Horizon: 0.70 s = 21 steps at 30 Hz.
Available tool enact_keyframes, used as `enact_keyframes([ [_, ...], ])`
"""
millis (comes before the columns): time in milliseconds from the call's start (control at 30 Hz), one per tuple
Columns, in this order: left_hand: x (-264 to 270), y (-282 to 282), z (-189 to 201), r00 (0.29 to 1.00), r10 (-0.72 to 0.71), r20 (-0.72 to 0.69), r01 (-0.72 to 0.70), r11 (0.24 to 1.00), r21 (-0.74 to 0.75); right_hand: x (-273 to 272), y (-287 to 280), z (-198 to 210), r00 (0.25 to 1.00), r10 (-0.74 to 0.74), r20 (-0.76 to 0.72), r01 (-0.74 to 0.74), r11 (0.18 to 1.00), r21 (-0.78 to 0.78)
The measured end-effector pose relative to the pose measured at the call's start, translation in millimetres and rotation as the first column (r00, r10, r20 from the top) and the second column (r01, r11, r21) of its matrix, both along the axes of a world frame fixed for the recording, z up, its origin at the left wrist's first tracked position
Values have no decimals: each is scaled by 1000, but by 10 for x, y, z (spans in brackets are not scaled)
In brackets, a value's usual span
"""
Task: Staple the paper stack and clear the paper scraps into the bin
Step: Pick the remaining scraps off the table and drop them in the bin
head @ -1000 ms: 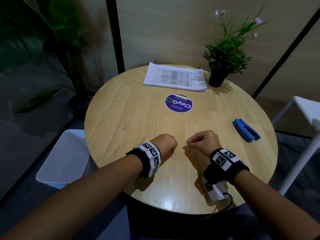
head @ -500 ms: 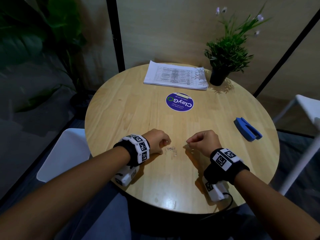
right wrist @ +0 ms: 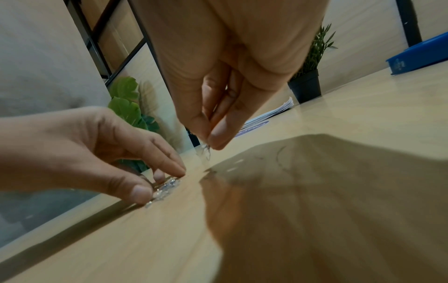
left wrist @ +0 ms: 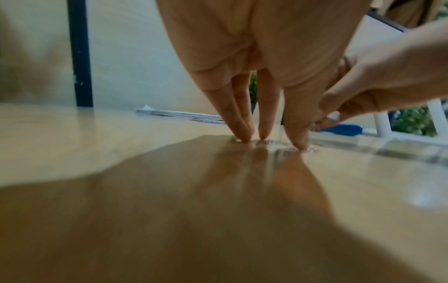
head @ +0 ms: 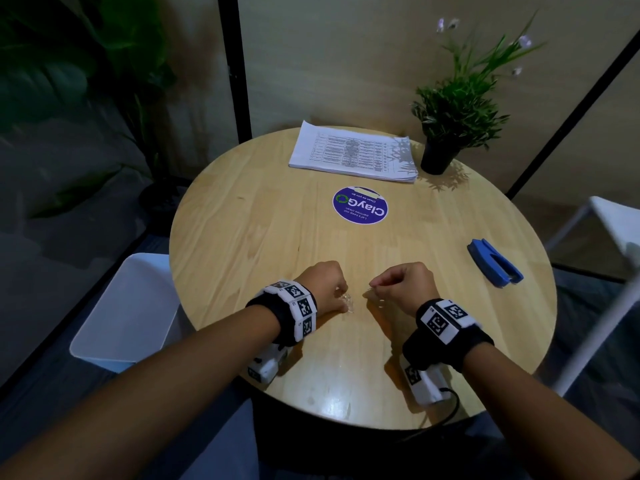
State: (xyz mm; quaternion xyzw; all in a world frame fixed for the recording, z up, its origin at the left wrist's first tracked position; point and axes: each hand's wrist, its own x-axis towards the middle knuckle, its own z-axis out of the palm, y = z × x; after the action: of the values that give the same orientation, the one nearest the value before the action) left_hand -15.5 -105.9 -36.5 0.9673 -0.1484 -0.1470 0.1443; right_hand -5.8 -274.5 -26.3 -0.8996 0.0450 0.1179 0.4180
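Two hands work a small glinting heap of scraps near the counter edge: the left hand rests straight fingertips on it, grip apart, while the right hand pinches a few bits (they look metallic, though too small to tell). Such tiny pieces could scatter or slip free on the way to the bin. The paper stack lies far across, stapler aside. Half a second ago the left hand sat further left, off the heap.
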Motion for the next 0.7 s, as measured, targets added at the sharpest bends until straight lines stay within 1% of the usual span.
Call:
enact_keyframes([
  [67, -7, -29, -11, 1000, 16, 12, -16, 999, 29, -17, 12, 19, 1000, 9, 12, -9, 1000, 2],
  [167, 8, -63, -9, 999, 52, -14, -52, 999, -7, -26, 26, 27, 999, 24, 39, -23, 1000, -11],
  [333, 9, -92, 24, 998, 42, -44, -41, 999, 12, -45, 35, 34, 999, 11, 47, -10, 1000, -5],
  [433, 4, -137, 31, 999, -14, -32, 18, 992, 122, -63, 32, 41, 999, 9, 42, -9, 1000, 1],
  [533, -16, -168, 7, 997, -80, -13, 81, 970, 230, -72, 7, 38, 999, 12, 38, -12, 1000, 1],
  [633, -21, -175, -53, 988, -149, 34, 134, 951, 279, -74, -24, 33, 999, 0, 37, -1, 1000, 6],
  [700, -25, -190, -80, 985, -167, 46, 146, 942, 302, -72, -36, 34, 999, -4, 36, 4, 1000, 2],
])
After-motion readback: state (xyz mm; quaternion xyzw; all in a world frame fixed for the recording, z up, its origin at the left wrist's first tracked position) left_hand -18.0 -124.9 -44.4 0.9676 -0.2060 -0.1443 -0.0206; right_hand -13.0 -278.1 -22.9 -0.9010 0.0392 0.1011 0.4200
